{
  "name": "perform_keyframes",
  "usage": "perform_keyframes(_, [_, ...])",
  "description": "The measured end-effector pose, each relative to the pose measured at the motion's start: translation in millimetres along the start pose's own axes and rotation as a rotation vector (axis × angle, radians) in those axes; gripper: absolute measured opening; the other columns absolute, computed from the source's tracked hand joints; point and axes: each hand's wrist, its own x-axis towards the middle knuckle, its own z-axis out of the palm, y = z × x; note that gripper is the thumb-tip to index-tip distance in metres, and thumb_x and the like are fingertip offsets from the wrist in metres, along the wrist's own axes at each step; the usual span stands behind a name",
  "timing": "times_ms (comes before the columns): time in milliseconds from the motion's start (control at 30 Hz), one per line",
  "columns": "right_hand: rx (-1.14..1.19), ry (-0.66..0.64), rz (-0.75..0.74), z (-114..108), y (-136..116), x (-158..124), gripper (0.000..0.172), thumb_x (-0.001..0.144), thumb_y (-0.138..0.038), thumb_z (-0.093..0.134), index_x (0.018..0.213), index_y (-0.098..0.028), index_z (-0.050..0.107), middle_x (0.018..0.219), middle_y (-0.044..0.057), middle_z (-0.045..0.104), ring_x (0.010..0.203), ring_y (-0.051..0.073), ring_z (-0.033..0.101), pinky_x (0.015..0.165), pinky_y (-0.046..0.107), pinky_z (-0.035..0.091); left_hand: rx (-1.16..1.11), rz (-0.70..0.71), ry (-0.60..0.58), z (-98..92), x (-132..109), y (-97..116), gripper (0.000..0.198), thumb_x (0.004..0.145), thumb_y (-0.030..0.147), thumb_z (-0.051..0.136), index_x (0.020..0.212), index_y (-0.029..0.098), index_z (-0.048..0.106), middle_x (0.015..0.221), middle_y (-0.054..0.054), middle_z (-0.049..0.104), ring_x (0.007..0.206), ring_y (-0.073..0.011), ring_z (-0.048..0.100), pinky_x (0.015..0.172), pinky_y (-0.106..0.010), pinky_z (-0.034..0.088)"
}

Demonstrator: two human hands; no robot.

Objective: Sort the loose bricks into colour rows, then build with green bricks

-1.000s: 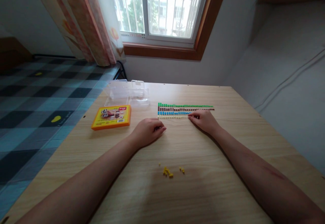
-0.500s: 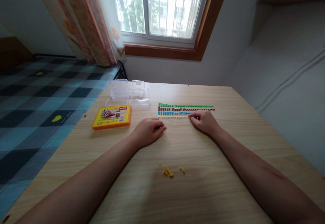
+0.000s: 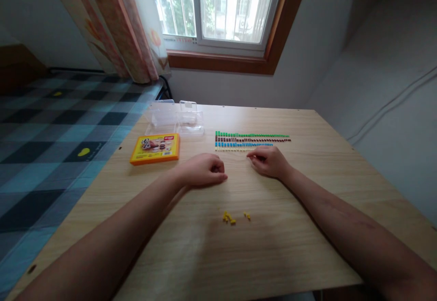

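Small building bricks lie sorted in rows on the table: green bricks (image 3: 239, 135), dark brown bricks (image 3: 239, 140), blue bricks (image 3: 235, 145) and pale cream bricks (image 3: 232, 150). My right hand (image 3: 268, 160) is just in front of the cream row's right part, thumb and forefinger apart, with nothing seen between them. To the left, my left hand (image 3: 206, 169) is closed, its fingers curled in and its thumb tip pointing right; what it may hold is hidden. Nearer to me lies a small loose pile of yellow bricks (image 3: 228, 218), with a couple of pieces beside it.
A yellow-orange box (image 3: 155, 149) with printed pictures lies left of my left hand. Behind it stand clear plastic cases (image 3: 191, 129) with lids raised. The wooden table (image 3: 307, 191) reaches toward the window wall; a checked bed (image 3: 61, 155) adjoins its left side.
My right hand has drawn back slightly from the cream row, and its fingers have parted. My left hand has shifted a little, thumb toward the right. The camera view has tilted slightly.
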Motion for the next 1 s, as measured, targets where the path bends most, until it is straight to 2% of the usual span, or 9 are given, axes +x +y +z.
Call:
perform_keyframes(133, [-0.048, -0.091, -0.017, 2.0, -0.1, 2.7, 0.018, 0.085, -0.018, 0.061, 0.089, -0.018, 0.078, 0.071, 0.003, 0.07, 0.059, 0.013, 0.056, 0.059, 0.025, 0.04, 0.053, 0.037, -0.195, -10.2, -4.7, 9.3, 0.025, 0.076, 0.044, 0.074, 0.086, 0.021, 0.074, 0.086, -0.002, 0.067, 0.08, -0.0165, 0.058, 0.068, -0.026, 0.041])
perform_keyframes(267, [-0.126, -0.112, 0.041, 4.6, -8.3, 3.2, 0.022, 0.086, -0.022, 0.062, 0.099, -0.02, 0.079, 0.072, 0.002, 0.07, 0.061, 0.014, 0.057, 0.063, 0.026, 0.039, 0.143, 0.026, -0.289, -10.1, -9.5, 24.8, 0.029, 0.074, 0.049, 0.075, 0.084, 0.022, 0.072, 0.079, 0.0, 0.067, 0.074, -0.0166, 0.057, 0.067, -0.027, 0.041])
perform_keyframes(400, [-0.092, -0.148, 0.103, 14.0, -39.0, -6.3, 0.023, 0.087, -0.025, 0.065, 0.104, -0.024, 0.08, 0.071, 0.0, 0.07, 0.061, 0.013, 0.057, 0.062, 0.026, 0.037, 0.242, 0.011, -0.29, -5.9, -12.9, 40.1, 0.031, 0.075, 0.051, 0.074, 0.076, 0.021, 0.069, 0.08, -0.003, 0.068, 0.075, -0.0188, 0.058, 0.065, -0.029, 0.039])
perform_keyframes(533, [0.039, -0.17, 0.185, 22.4, -63.1, -14.8, 0.022, 0.087, -0.026, 0.066, 0.103, -0.026, 0.08, 0.061, -0.003, 0.064, 0.058, 0.012, 0.055, 0.06, 0.026, 0.035, 0.312, 0.036, -0.27, -2.4, -13.8, 44.3, 0.031, 0.074, 0.051, 0.075, 0.076, 0.021, 0.067, 0.084, -0.005, 0.069, 0.079, -0.0209, 0.058, 0.066, -0.03, 0.041])
perform_keyframes(633, [0.152, -0.091, 0.294, 24.2, -62.2, -14.3, 0.02, 0.089, -0.028, 0.063, 0.097, -0.022, 0.081, 0.061, -0.002, 0.063, 0.056, 0.012, 0.05, 0.057, 0.026, 0.034, 0.318, 0.035, -0.264, -0.5, -13.9, 43.6, 0.033, 0.073, 0.053, 0.075, 0.077, 0.021, 0.067, 0.085, -0.005, 0.07, 0.083, -0.0225, 0.059, 0.068, -0.031, 0.043])
perform_keyframes(733, [0.265, -0.033, 0.321, 23.3, -54.9, -12.8, 0.022, 0.09, -0.03, 0.062, 0.095, -0.019, 0.08, 0.068, 0.001, 0.067, 0.057, 0.013, 0.049, 0.056, 0.026, 0.035, 0.33, 0.045, -0.255, 0.9, -14.1, 44.4, 0.034, 0.072, 0.054, 0.075, 0.078, 0.021, 0.067, 0.086, -0.006, 0.07, 0.084, -0.0231, 0.059, 0.071, -0.033, 0.045])
perform_keyframes(833, [0.327, -0.035, 0.29, 21.1, -50.7, -13.5, 0.02, 0.088, -0.029, 0.063, 0.093, -0.019, 0.08, 0.075, 0.003, 0.071, 0.064, 0.015, 0.054, 0.06, 0.027, 0.039, 0.351, 0.04, -0.256, 1.6, -14.3, 46.1, 0.033, 0.071, 0.052, 0.075, 0.077, 0.021, 0.067, 0.087, -0.006, 0.069, 0.083, -0.023, 0.059, 0.071, -0.033, 0.045])
perform_keyframes(1000, [0.387, -0.011, 0.321, 19.0, -48.5, -15.4, 0.019, 0.088, -0.03, 0.065, 0.092, -0.02, 0.08, 0.078, 0.004, 0.072, 0.073, 0.018, 0.061, 0.064, 0.028, 0.045, 0.337, 0.035, -0.266, 0.8, -13.3, 45.4, 0.026, 0.074, 0.046, 0.072, 0.077, 0.021, 0.066, 0.087, -0.006, 0.07, 0.083, -0.0223, 0.059, 0.07, -0.032, 0.044])
